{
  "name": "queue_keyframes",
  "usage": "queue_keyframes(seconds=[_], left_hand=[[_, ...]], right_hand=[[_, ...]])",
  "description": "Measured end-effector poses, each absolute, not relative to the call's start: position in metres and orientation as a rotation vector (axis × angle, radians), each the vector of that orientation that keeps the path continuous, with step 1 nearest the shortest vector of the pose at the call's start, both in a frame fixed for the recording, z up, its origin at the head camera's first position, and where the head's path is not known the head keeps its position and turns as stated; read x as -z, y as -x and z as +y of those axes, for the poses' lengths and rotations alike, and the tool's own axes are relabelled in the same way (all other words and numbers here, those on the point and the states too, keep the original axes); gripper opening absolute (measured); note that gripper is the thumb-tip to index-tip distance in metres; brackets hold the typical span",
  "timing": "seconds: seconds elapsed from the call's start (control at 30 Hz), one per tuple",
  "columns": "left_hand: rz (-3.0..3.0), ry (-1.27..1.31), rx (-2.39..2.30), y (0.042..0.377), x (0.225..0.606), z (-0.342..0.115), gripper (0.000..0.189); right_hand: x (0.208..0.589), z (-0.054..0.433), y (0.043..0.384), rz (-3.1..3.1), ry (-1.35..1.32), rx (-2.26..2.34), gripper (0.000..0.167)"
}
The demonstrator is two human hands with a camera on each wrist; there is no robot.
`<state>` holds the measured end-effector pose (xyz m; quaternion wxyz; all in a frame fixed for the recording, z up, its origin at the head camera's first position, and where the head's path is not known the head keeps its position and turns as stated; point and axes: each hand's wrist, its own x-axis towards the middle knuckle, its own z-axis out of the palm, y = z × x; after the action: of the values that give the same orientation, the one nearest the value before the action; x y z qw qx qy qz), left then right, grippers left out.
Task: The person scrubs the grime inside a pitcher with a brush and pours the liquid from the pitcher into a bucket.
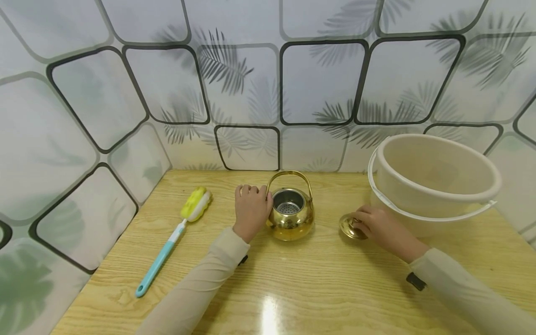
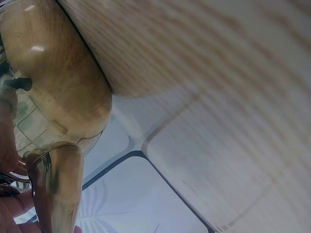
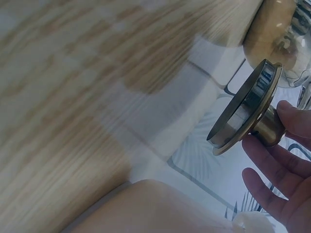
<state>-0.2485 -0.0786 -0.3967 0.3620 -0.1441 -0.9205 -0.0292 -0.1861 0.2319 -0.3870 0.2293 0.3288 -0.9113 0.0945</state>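
Observation:
A shiny brass teapot (image 1: 291,227) stands on the table, uncovered, with a perforated metal strainer (image 1: 288,207) inside its mouth and its hoop handle (image 1: 289,173) upright. My left hand (image 1: 252,208) holds the teapot at its left side. In the left wrist view, fingers show around the tapered brass spout (image 2: 59,187), which the hand hides in the head view. Right of the teapot, my right hand (image 1: 383,229) pinches the brass lid (image 1: 351,227) by its knob. The right wrist view shows the lid (image 3: 248,114) tilted above the table, thumb and fingers on the knob.
A cream plastic bucket (image 1: 435,190) with a white bail handle (image 1: 418,217) stands at the right, close behind my right hand. On the left lies a cleaning brush with a yellow-and-white sponge head (image 1: 196,204) and blue handle (image 1: 157,265). A patterned wall (image 1: 247,107) borders the table's back.

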Motion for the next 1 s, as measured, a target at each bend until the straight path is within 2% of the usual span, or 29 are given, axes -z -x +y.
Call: queue_keyframes(seconds=[1.0], left_hand=[[-2.364,0.369,0.057,0.247,0.395,-0.079,0.024]], right_hand=[[0.399,0.244,0.182,-2.467,-0.943,-0.265,0.021]])
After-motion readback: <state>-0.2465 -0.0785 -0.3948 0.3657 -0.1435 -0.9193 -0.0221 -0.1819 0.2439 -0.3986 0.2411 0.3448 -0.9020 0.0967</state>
